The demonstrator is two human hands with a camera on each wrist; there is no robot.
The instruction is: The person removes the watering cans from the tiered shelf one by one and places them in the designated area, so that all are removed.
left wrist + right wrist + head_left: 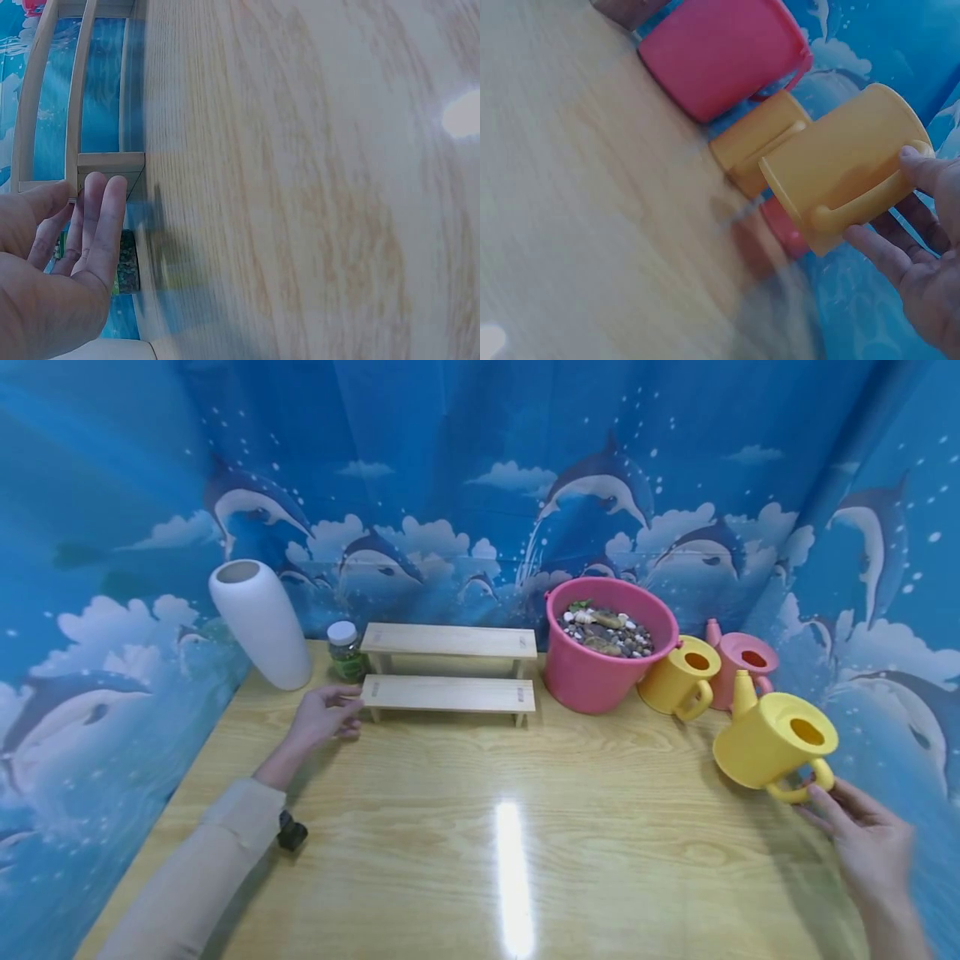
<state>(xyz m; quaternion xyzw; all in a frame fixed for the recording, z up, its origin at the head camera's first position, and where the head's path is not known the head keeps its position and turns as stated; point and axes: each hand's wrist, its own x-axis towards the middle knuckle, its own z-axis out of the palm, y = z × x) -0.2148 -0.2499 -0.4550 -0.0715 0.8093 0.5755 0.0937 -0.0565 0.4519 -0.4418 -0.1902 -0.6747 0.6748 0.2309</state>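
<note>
My right hand (pixel 873 843) grips the handle of a yellow watering can (pixel 765 743) at the table's right side. Its thumb lies at the upper part of the handle in the right wrist view, and the can (pixel 847 165) is held up off the table, slightly tilted. On the left, my left hand (pixel 322 717) pinches the left end of a two-step wooden stand (pixel 450 693). The left wrist view shows the thumb (pixel 52 199) against the end of the lower board, with the other fingers reaching around it.
Behind my left hand stand a white vase (pixel 262 627) and a lidded jar (pixel 345 652). A pink bucket (pixel 600 668) of pebbles is right of the stand. Another yellow watering can (pixel 667 681) and a pink one (pixel 738 652) stand beside it. A dolphin-print curtain (pixel 450 485) encloses the table.
</note>
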